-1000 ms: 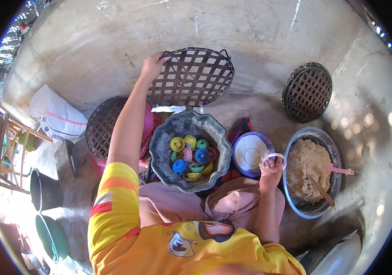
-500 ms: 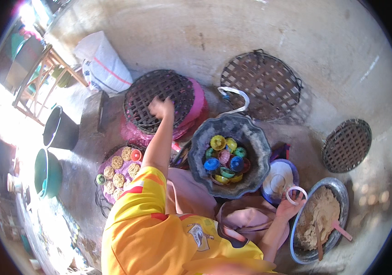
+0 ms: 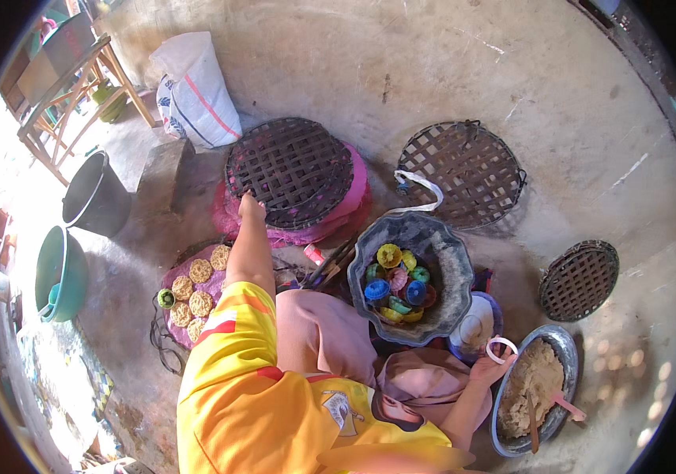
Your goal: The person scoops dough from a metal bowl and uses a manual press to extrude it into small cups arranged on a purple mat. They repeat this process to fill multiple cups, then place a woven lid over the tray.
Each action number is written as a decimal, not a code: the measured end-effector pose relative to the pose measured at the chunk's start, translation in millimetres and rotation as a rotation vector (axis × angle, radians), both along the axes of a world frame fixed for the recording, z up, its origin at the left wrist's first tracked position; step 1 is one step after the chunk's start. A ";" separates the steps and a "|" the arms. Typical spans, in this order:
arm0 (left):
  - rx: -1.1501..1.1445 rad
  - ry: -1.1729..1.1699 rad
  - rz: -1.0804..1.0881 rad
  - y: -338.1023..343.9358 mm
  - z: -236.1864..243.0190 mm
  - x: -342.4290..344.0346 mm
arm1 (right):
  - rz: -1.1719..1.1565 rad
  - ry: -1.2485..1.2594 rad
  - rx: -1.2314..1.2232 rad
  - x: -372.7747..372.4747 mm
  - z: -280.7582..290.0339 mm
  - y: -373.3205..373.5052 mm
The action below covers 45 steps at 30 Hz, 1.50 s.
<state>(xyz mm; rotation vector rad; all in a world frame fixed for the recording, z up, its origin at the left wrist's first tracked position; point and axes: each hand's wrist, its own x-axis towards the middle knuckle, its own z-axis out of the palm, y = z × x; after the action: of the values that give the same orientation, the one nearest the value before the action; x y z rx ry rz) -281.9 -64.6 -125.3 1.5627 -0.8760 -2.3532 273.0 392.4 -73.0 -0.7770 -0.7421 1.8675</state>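
While I sit on the floor (image 3: pixel 512 87), my left hand (image 3: pixel 249 207) reaches out and its fingers touch the near edge of the dark woven tray (image 3: pixel 289 171) on the pink tub (image 3: pixel 354 201); I cannot tell if they grip it. My right hand (image 3: pixel 486 365) pinches a small white ring (image 3: pixel 501 349), just beside the bowl of dough (image 3: pixel 534 391). Between my arms sits the grey basin (image 3: pixel 448 268) of bright little molds (image 3: pixel 398 280). Round cookies (image 3: pixel 195 288) lie on a mat by my left elbow. Bare floor opens wide past the trays.
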 end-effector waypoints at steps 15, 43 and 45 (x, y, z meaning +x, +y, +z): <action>-0.164 0.326 -0.078 -17.0 21.2 -32.4 | -0.025 -0.109 0.015 -1.4 -8.7 -1.0; -0.150 0.690 -1.375 105.0 88.1 235.3 | -0.111 0.117 0.032 11.0 8.9 -17.5; -0.331 0.523 -1.334 93.7 75.0 223.3 | -0.087 0.124 0.082 7.3 6.3 -16.2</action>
<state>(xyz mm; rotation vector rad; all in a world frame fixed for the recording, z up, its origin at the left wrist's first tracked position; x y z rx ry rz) -58.7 29.0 -50.4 0.0291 -2.4266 -2.7612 280.3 376.2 -66.7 -0.6260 -0.6911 1.7781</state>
